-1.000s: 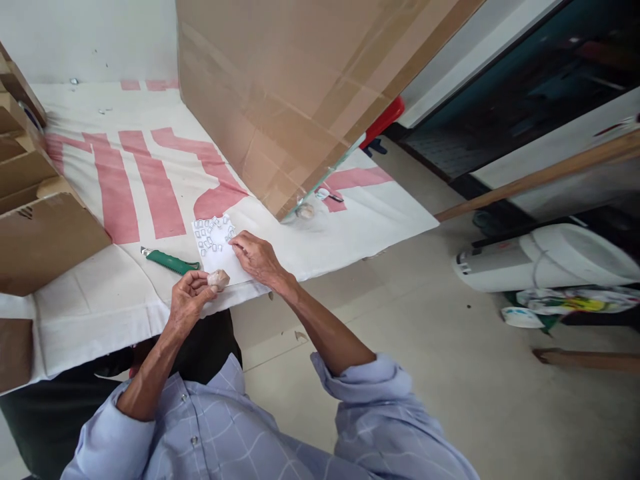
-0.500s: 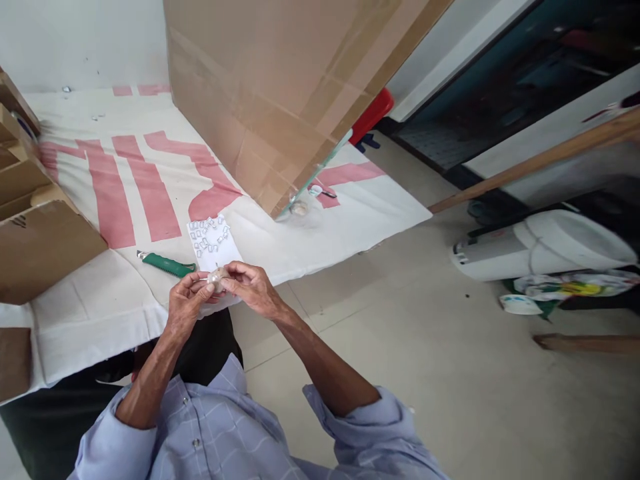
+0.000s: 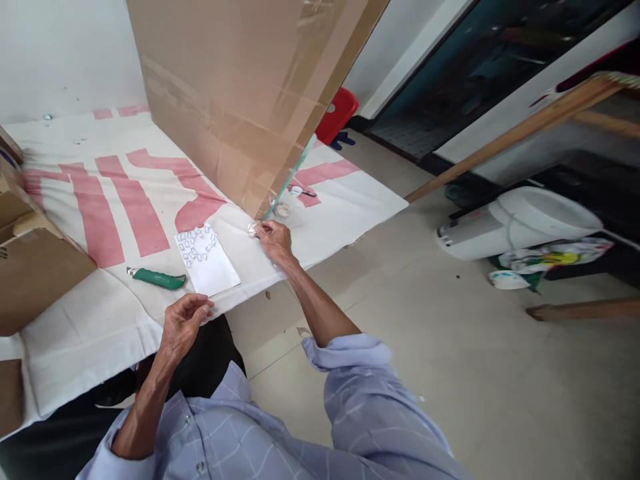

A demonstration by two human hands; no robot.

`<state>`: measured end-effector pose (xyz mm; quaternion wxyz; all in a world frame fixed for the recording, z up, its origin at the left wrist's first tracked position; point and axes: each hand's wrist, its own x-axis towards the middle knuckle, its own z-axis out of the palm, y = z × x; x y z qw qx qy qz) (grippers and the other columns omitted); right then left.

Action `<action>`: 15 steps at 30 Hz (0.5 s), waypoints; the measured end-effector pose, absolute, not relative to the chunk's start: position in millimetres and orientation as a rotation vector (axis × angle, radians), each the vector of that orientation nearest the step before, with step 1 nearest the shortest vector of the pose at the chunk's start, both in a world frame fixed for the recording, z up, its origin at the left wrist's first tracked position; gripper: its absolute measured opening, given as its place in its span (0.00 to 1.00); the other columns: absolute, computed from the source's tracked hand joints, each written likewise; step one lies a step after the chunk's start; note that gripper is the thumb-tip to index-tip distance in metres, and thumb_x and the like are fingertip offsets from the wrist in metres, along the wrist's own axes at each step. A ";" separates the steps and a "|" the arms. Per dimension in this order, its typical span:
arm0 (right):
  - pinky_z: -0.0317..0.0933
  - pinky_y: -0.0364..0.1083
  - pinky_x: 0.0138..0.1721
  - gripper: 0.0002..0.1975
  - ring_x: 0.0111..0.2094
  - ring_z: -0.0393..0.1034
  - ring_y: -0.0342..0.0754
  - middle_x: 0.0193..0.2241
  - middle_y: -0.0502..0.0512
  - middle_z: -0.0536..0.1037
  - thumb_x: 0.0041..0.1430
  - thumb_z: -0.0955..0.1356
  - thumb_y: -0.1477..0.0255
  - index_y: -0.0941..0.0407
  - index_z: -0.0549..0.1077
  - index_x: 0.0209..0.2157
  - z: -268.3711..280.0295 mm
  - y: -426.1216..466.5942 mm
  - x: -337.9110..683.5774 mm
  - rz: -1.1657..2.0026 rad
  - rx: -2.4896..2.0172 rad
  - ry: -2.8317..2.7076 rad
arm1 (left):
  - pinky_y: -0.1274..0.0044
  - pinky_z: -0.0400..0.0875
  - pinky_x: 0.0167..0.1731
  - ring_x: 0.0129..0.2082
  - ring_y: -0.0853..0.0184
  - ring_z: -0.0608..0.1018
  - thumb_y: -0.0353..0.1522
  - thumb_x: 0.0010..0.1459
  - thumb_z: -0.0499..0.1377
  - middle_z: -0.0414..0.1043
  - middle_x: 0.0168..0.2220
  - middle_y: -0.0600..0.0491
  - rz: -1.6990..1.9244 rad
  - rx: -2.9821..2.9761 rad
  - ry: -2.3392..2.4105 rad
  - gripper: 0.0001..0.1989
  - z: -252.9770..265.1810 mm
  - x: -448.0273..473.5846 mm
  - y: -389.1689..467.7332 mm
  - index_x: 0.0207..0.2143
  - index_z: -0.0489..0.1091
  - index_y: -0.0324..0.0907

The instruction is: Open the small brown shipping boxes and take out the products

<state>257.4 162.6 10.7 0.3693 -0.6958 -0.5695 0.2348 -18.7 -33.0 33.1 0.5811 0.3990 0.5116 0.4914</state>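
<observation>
My right hand (image 3: 275, 241) reaches out over the white cloth, its fingers closed on a small crinkled clear plastic bag (image 3: 252, 229) beside the corner of a large cardboard panel. At the table's front edge my left hand (image 3: 184, 325) is held with thumb and fingers pinched together; whatever may be between the fingertips is too small to make out. Just beyond it lies a white card (image 3: 215, 272), with several small clear, dark-edged pieces (image 3: 197, 244) on its far part. A green utility knife (image 3: 159, 279) rests to the left of the card.
The tall cardboard panel (image 3: 210, 100) stands on the red-marked cloth (image 3: 320, 220). Near its corner lie a small round clear item (image 3: 281, 210) and a white-and-black item (image 3: 303, 193). Cardboard boxes (image 3: 45, 273) stand left. A white bucket (image 3: 520, 220) and wooden bar (image 3: 505, 140) are right.
My hands have parted. My right hand has moved away to the right and forward with the plastic bag; my left hand stays near the table edge. The view has shifted slightly.
</observation>
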 end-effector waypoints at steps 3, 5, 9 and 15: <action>0.69 0.53 0.53 0.20 0.47 0.79 0.59 0.45 0.66 0.87 0.64 0.68 0.59 0.59 0.83 0.46 5.5 162.9 258.1 0.432 -1.882 -1.496 | 0.67 0.83 0.42 0.36 0.58 0.86 0.42 0.57 0.73 0.86 0.38 0.47 1.105 1.137 1.299 0.13 32.2 -21.2 -35.3 0.40 0.83 0.43; 0.68 0.53 0.54 0.20 0.50 0.78 0.59 0.47 0.68 0.86 0.67 0.66 0.61 0.60 0.82 0.49 3.4 160.1 257.9 0.375 -1.896 -1.521 | 0.65 0.82 0.43 0.39 0.57 0.85 0.38 0.61 0.69 0.86 0.41 0.47 1.117 1.391 1.373 0.10 30.0 -24.0 -35.2 0.43 0.83 0.45; 0.69 0.53 0.53 0.20 0.49 0.76 0.58 0.50 0.69 0.82 0.69 0.62 0.67 0.59 0.79 0.53 2.2 149.9 252.8 0.192 -1.863 -1.514 | 0.55 0.78 0.57 0.54 0.49 0.82 0.30 0.63 0.63 0.84 0.55 0.42 1.119 1.945 1.427 0.15 21.5 -25.6 -34.8 0.51 0.81 0.45; 0.69 0.52 0.50 0.15 0.41 0.75 0.54 0.46 0.63 0.81 0.72 0.64 0.65 0.56 0.79 0.48 0.5 106.8 220.6 0.302 -1.597 -1.836 | 0.51 0.76 0.51 0.59 0.43 0.76 0.27 0.65 0.60 0.77 0.65 0.40 0.617 2.296 1.641 0.21 22.2 -14.4 -42.8 0.60 0.73 0.43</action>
